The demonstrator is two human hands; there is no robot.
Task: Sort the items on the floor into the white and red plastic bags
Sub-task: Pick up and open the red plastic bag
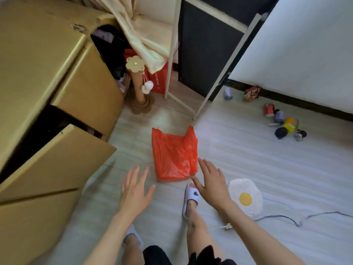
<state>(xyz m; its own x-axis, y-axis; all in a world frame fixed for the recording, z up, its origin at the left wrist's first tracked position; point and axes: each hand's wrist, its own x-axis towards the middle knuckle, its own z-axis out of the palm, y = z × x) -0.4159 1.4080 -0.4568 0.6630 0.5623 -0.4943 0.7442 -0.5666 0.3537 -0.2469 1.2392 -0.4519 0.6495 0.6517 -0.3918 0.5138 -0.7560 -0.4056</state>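
Observation:
A red plastic bag [174, 154] lies flat on the pale floor in the middle of the view. My left hand [134, 192] hovers with spread straight fingers just left of the bag's near corner, holding nothing. My right hand [211, 181] reaches with straight fingers beside the bag's near right corner; I cannot tell whether it touches it. Several small items lie by the far right wall: a red can [269, 109], a snack packet [251, 93], a bluish cup [228, 93], a yellow container [290, 124] and a dark round thing [281, 132]. No white bag is in view.
Large cardboard boxes [47, 111] fill the left side. A cardboard scratching post [140, 87] and a white-framed rack [200, 60] stand behind the bag. A fried-egg mat [245, 196] and a cable [286, 217] lie at the right. My slippered feet [191, 197] stand near the bag.

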